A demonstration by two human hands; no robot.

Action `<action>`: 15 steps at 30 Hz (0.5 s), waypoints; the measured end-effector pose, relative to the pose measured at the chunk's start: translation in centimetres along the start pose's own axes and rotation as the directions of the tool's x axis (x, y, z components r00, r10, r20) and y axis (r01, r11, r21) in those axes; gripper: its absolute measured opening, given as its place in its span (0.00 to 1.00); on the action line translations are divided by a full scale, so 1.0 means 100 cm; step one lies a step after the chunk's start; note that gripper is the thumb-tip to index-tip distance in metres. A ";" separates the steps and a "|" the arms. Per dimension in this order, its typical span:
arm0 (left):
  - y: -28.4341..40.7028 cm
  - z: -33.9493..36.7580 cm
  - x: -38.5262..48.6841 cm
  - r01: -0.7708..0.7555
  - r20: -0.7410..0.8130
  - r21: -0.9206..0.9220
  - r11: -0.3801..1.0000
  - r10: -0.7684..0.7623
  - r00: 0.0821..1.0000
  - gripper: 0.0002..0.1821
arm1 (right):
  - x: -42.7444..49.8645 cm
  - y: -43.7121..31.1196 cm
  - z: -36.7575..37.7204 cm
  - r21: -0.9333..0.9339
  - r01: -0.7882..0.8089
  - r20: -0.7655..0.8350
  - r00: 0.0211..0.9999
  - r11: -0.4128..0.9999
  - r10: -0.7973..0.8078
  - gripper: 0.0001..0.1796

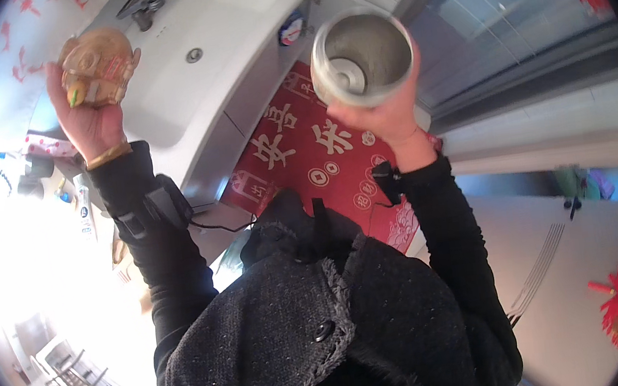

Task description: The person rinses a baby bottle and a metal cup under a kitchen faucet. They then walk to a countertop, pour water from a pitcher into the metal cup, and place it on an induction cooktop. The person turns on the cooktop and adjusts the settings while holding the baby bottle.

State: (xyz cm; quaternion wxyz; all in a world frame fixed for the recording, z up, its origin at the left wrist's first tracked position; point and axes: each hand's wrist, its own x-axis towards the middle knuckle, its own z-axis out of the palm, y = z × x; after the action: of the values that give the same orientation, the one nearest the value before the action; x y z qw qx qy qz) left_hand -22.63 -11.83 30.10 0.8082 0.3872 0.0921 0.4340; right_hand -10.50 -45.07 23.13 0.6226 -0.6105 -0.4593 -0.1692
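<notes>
A translucent amber-brown lid-like piece point(102, 59), with moulded shapes and a small orange-and-green part, rests in my left hand point(85, 124). I hold it at the left end of a white washbasin point(242, 57), near the metal tap point(142, 9). My right hand point(386, 118) grips a cylindrical container with a metal interior point(371, 37), tilted so that its mouth faces me. A round raised disc point(347, 77) shows at its bottom. The container is above the floor, to the right of the basin, and most of its outer wall is hidden.
Below lies a red mat point(301, 151) bearing writing. A cabinet point(234, 115) under the basin has an open door. Small toiletries point(60, 193) stand on the left, partly lost in glare. Sliding glass panels point(500, 17) are on the right, a rack point(75, 374) at the lower left.
</notes>
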 end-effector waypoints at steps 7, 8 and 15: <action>-0.025 0.058 -0.132 0.231 0.041 -0.016 0.973 -0.230 0.972 0.29 | -0.115 -0.093 -0.078 0.483 -0.261 -0.190 0.900 0.836 0.391 0.50; -0.033 0.061 -0.150 0.270 0.076 0.001 0.963 -0.269 0.960 0.31 | -0.133 -0.105 -0.087 0.199 -0.153 -0.175 0.966 0.968 0.188 0.50; -0.080 0.057 -0.233 0.661 0.262 0.209 0.721 -0.692 0.672 0.32 | -0.239 -0.195 -0.131 -0.315 -0.084 -0.223 0.975 0.945 0.012 0.55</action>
State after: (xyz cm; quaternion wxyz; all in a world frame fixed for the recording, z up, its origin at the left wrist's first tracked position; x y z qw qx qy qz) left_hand -28.95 -35.57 23.99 0.8950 0.4295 0.1169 0.0293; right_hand -33.25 -69.27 18.50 0.5651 -0.6928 -0.3393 -0.2925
